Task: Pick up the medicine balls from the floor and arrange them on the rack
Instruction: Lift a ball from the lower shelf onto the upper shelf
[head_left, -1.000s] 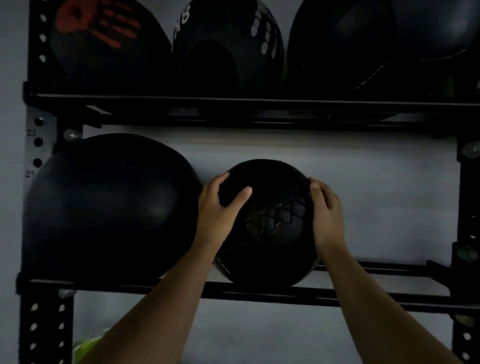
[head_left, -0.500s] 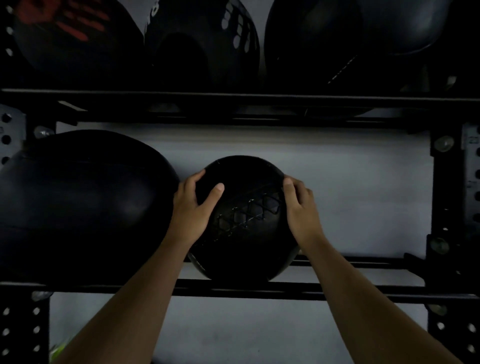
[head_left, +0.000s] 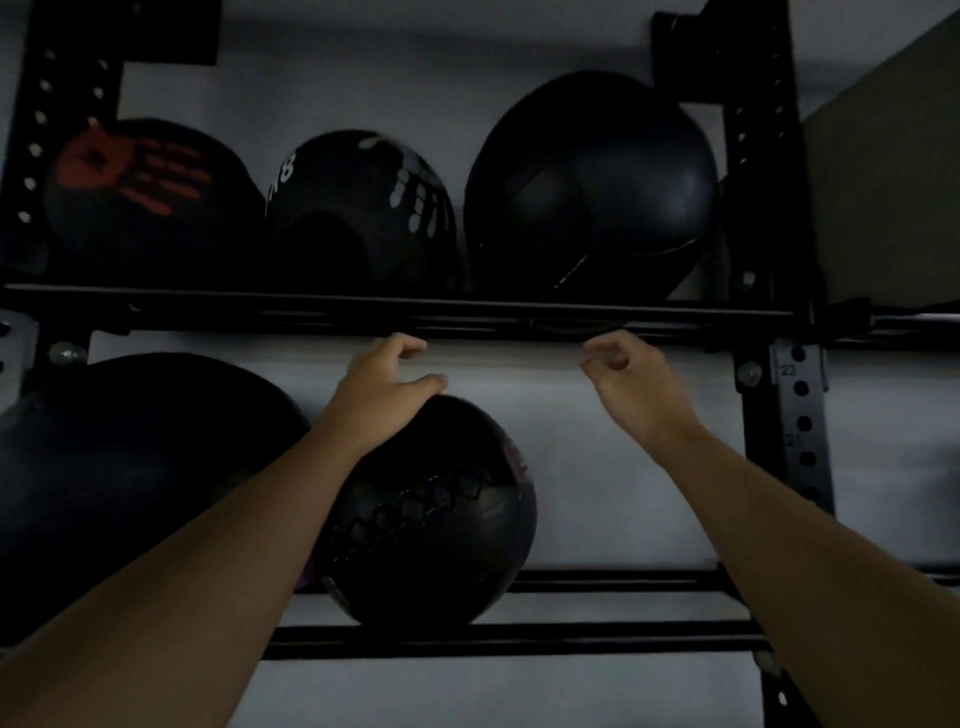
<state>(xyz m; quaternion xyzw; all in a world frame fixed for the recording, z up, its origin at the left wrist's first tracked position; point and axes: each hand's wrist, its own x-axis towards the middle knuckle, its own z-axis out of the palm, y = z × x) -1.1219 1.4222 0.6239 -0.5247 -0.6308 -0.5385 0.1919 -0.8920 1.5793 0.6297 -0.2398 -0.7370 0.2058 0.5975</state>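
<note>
A small black laced medicine ball (head_left: 436, 519) rests on the lower rails of the black rack (head_left: 519, 631), beside a big black ball (head_left: 130, 483) at the left. My left hand (head_left: 382, 387) hovers just above the small ball's top, fingers curled and apart, holding nothing. My right hand (head_left: 631, 382) is lifted clear of the ball to its upper right, fingers loosely curled, empty. Three black balls sit on the upper shelf: one with a red handprint (head_left: 140, 197), one with white marks (head_left: 358, 208), one large plain (head_left: 592, 187).
The upper shelf rail (head_left: 467, 312) runs just above both hands. Perforated black uprights stand at the right (head_left: 779, 364) and at the left (head_left: 47, 104). A pale wall lies behind the rack. To the right of the small ball the lower rails are bare.
Both hands have let go of the small laced ball and risen toward the upper rail. The ball stays on the lower rails. The view has tilted upward.
</note>
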